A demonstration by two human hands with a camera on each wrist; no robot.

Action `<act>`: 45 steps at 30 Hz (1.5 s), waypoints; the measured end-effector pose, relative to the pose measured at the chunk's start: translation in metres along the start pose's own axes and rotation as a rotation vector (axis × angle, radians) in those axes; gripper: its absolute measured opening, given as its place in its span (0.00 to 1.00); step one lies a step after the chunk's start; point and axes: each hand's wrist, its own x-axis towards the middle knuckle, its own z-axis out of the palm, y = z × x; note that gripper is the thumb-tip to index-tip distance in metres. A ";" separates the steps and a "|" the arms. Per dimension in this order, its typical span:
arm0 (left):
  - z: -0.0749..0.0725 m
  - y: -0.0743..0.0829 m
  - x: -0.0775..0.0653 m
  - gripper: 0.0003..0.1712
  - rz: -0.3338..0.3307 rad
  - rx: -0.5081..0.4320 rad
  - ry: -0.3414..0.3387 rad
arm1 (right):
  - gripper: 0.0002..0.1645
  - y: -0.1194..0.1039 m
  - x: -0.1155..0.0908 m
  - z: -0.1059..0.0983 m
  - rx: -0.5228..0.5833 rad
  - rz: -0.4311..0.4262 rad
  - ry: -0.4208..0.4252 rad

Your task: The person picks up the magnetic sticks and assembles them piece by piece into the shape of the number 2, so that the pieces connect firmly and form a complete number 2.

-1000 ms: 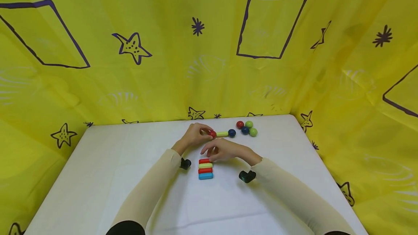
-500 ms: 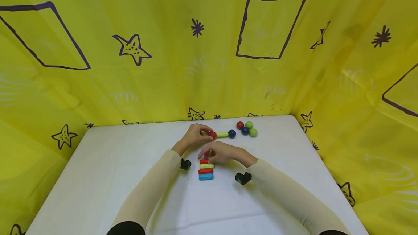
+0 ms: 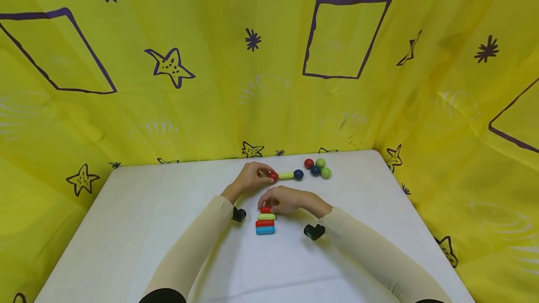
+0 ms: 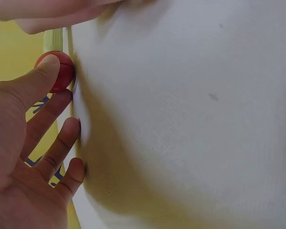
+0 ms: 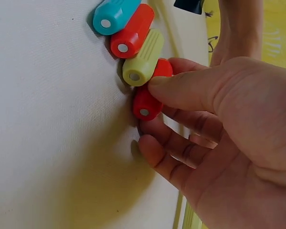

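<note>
In the head view my left hand [image 3: 250, 177] pinches a red ball [image 4: 65, 75] between thumb and fingers. A yellow-green magnetic rod [image 3: 286, 176] runs right from that ball and ends at a dark blue ball [image 3: 298, 175]. Closer to me, my right hand [image 3: 286, 199] has thumb and fingers around a red magnetic rod [image 5: 147, 104], the farthest of a short row. Beside it lie a yellow-green rod [image 5: 142, 62], another red rod [image 5: 133, 32] and a light blue rod [image 5: 117, 15]. Silvery round magnets show in the rod ends.
To the right of the joined piece sits a cluster of loose balls: red [image 3: 309, 163], dark blue [image 3: 316, 170] and green [image 3: 326, 173]. All lie on a white-covered table [image 3: 168, 228]. Yellow patterned cloth [image 3: 210, 106] encloses its back and sides.
My right hand has moved slightly left, its fingers coming down around the farthest red rod, which has shifted a little. The left hand stays at the red ball.
</note>
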 end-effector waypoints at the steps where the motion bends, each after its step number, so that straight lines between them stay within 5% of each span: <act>1: 0.000 0.000 0.000 0.14 -0.002 0.003 -0.001 | 0.18 0.000 -0.001 0.000 -0.005 0.005 0.003; 9: 0.000 0.004 -0.002 0.14 -0.010 0.005 -0.006 | 0.14 0.008 -0.016 -0.002 0.024 0.030 0.102; 22: 0.001 0.005 -0.001 0.16 -0.044 0.028 -0.002 | 0.15 0.038 -0.065 -0.024 0.253 0.035 0.273; 30: 0.004 0.004 -0.001 0.17 -0.063 0.014 0.010 | 0.15 0.057 -0.090 -0.028 0.309 0.113 0.396; 38: 0.003 0.006 -0.001 0.17 -0.079 0.016 0.007 | 0.18 0.066 -0.096 -0.023 0.372 0.128 0.481; 45: 0.002 0.005 -0.001 0.17 -0.093 0.013 -0.001 | 0.18 0.073 -0.091 -0.016 0.485 0.231 0.550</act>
